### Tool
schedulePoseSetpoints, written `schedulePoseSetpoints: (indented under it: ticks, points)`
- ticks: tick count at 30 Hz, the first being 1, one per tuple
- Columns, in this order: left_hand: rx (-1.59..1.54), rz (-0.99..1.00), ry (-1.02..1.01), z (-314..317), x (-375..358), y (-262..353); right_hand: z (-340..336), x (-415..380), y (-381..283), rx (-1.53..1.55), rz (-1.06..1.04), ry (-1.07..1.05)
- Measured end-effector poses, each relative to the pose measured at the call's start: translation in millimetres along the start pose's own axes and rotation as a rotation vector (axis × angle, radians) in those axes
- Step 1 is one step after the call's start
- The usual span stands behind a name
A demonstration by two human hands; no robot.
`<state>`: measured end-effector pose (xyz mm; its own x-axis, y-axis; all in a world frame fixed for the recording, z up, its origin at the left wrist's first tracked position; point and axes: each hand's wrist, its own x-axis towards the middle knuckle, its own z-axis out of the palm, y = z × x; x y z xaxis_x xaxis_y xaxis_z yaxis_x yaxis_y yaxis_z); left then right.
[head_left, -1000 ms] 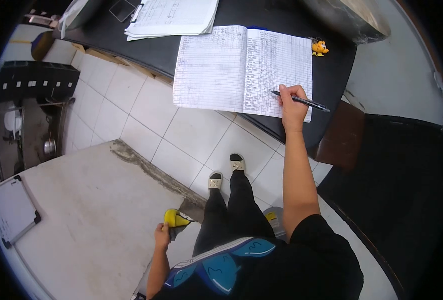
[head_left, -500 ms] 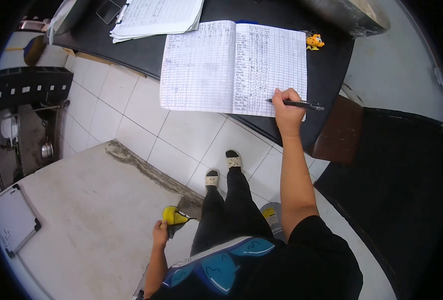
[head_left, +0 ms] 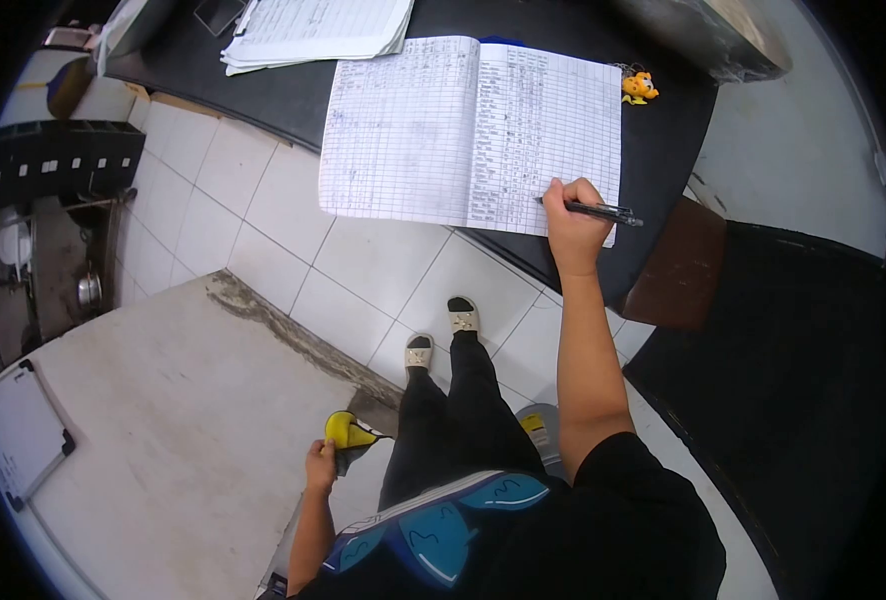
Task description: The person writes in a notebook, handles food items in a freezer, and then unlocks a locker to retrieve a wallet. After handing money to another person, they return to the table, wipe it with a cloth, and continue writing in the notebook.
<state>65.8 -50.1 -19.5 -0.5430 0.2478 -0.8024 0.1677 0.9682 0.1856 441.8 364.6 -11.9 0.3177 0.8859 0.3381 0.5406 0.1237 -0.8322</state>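
My right hand point(head_left: 576, 212) is closed around a black pen point(head_left: 608, 212), its tip at the lower right page of an open ruled notebook point(head_left: 398, 140). Handwritten rows and columns fill much of the pages; the writing is too small to read. Low on the left, my left hand point(head_left: 321, 466) has its fingers closed on the edge of a rounded yellow object point(head_left: 348, 431) with a dark underside, whose kind I cannot make out. A small orange and yellow figure keychain point(head_left: 640, 87) lies beside the notebook's upper right edge.
The notebook lies on a black table point(head_left: 668, 130), overhanging its near edge. A stack of written papers point(head_left: 318, 30) is at the back left. On the left are a pale slab point(head_left: 193, 400), a small whiteboard point(head_left: 25, 430) and a rack point(head_left: 58, 270). A brown block point(head_left: 675, 265) stands at right.
The view has shifted slightly, so the notebook and keychain sit a little farther right. The pen is tilted slightly differently in my right hand. Both hands keep their hold.
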Motion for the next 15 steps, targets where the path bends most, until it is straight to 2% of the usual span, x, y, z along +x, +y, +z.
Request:
schedulePoseSetpoints:
  ticks: [15]
  points:
    - [0.010, -0.004, -0.008, 6.5, -1.2, -0.3, -0.8, -1.0, 3.7, 0.031, -0.019, -0.020]
